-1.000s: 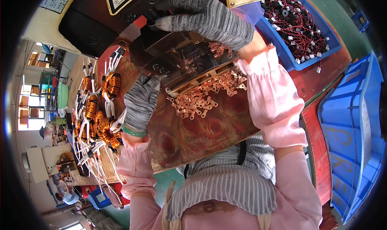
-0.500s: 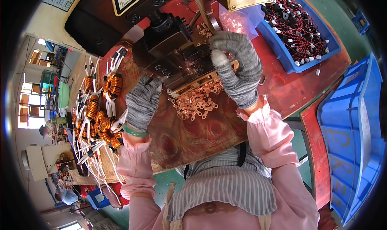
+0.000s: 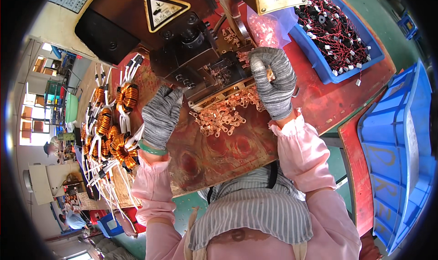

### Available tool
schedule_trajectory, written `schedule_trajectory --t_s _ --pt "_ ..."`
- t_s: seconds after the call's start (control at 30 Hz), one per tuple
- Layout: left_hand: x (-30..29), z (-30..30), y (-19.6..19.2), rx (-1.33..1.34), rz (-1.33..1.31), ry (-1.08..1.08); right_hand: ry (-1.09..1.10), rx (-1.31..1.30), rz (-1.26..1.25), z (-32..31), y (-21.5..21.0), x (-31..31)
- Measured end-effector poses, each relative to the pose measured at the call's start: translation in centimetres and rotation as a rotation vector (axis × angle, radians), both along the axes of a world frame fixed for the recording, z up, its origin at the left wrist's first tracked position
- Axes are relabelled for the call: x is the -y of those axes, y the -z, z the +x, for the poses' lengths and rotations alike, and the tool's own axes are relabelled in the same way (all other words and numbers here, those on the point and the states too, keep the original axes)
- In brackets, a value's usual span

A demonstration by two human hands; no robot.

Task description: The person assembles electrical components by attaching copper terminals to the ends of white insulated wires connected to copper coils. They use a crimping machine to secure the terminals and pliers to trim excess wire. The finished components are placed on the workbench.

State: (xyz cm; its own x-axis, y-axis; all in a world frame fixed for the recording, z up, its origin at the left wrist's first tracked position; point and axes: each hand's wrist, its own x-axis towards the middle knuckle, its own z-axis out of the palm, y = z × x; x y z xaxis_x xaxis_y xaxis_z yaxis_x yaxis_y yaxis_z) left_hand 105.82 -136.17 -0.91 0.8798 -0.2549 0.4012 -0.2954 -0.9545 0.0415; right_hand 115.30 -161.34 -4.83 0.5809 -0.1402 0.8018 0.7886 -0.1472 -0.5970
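Note:
A dark metal press [image 3: 182, 54] with a yellow-edged triangular warning sign [image 3: 166, 12] stands in front of me. My left hand [image 3: 160, 116], in a grey knit glove, is closed at the left side of the press; what its fingertips hold, if anything, is hidden. My right hand [image 3: 275, 82], gloved alike, is curled at the right side, thumb and fingers close together. What lies between them cannot be made out. Loose copper terminal lugs [image 3: 221, 118] form a pile on the table between both hands, below a wooden strip [image 3: 219, 96] along the press.
Copper-wound coils [image 3: 125, 98] with white leads lie left of my left hand. A blue tray [image 3: 337, 75] of red-black wires and a clear bag of lugs [image 3: 264, 27] are at the far right. A blue crate [image 3: 392, 159] stands beside the red table [image 3: 200, 164].
The upper part of the press, with its warning sign, has come down. My right hand has shifted slightly right, curling tighter. My left hand has stayed nearly still.

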Motion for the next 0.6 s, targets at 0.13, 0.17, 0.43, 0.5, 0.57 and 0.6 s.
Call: schedule_trajectory --t_s 0.13,0.17,0.43,0.5,0.57,0.6 --pt "-0.1 0.2 0.2 0.016 -0.077 0.037 -0.023 -0.085 0.056 0.0 -0.1 -0.2" --pt "0.0 0.1 0.4 0.033 -0.11 0.053 -0.028 -0.097 0.062 -0.1 0.2 -0.2" --pt "2.7 -3.5 -0.2 -0.088 -0.114 0.062 -0.439 -0.344 -0.031 -3.6 3.0 -1.3" --pt "2.9 -4.2 0.1 -0.109 -0.101 0.076 -0.572 -0.478 -0.002 -4.7 3.9 -1.7" --pt "3.7 -4.5 0.0 -0.129 -0.102 0.064 -0.617 -0.594 0.006 -5.7 3.5 -1.0" --pt "4.4 -4.5 -0.2 -0.138 -0.103 0.061 -0.635 -0.645 0.015 -6.2 3.2 -0.7"
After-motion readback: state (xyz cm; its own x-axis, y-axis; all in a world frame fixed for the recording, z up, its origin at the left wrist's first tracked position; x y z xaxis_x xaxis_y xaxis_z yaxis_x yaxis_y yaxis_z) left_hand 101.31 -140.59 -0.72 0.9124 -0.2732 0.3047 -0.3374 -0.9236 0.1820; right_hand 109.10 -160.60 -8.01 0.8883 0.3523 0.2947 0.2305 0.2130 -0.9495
